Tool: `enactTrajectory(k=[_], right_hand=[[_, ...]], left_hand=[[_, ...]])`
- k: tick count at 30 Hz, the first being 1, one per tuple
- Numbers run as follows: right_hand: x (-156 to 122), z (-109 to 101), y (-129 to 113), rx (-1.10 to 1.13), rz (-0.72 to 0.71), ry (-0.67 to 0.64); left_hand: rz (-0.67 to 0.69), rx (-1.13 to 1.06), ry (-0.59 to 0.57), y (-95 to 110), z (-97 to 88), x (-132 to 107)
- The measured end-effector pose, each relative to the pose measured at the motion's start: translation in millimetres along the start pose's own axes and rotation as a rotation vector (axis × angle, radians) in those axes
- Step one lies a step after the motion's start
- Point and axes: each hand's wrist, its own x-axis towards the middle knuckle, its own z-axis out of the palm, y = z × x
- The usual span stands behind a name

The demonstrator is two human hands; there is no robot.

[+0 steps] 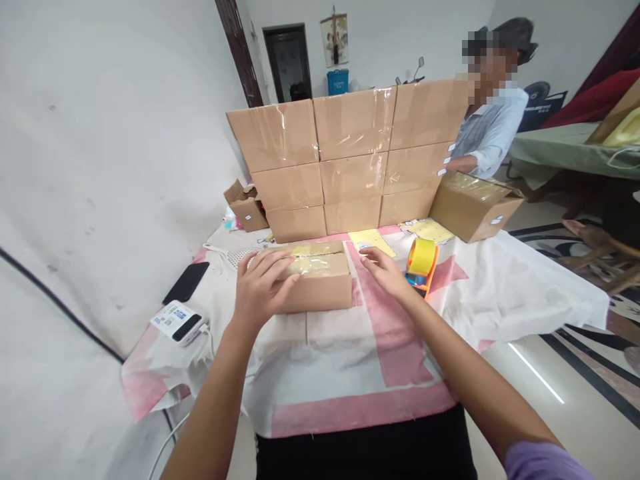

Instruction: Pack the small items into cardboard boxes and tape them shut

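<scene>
A small cardboard box (320, 293) with clear tape across its top flaps sits on the cloth-covered table in front of me. My left hand (265, 280) lies over the box's left end, fingers stretched and slightly spread. Just off the box's right end, my right hand (385, 270) is curled, its thumb and fingertips close together. Something small and pale shows at those fingertips, too small to name. To the right of that hand stands an orange tape dispenser (429, 283) with a roll of yellow tape (423, 257).
A wall of stacked taped boxes (353, 157) stands behind. Another box (475, 207) is at the right, near a person in a hat (493, 127). An open box (247, 210), a phone (186, 283) and a white device (177, 322) lie leftward on the tablecloth (340, 360).
</scene>
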Motion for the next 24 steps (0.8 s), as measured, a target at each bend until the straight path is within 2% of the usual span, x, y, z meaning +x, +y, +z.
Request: enactTrajectory(k=[4,6,9,12,16,20,24], right_hand=[[31.5,-39.6,11.9,-0.235,0.093,0.078],[55.2,-52.6,15.2,-0.358,0.126,0.042],[97.6,-52.7,21.3,-0.531,0.163,-0.143],[135.2,-36.8,29.7,-0.657,0.144,-0.394],[158.6,-21.4,38.9,-0.761,0.054,-0.652],[158.6,-23.9,44.2,-0.796,-0.014,-0.739],[153.3,-29.9,41.2,-0.754,-0.054,-0.684]], left_hand=[[0.013,-0.009,-0.389,10.3,8.9,15.7],[-0.023,0.001,-0.506,13.6,13.7,20.2],[-0.048,0.01,-0.516,10.1,18.3,21.4],[-0.019,0.008,-0.485,1.4,21.4,17.7],[0.039,0.031,-0.462,-4.0,23.0,12.3],[0.069,0.047,-0.464,-3.8,23.7,12.4],[0.046,0.039,-0.453,-15.1,28.0,16.1]])
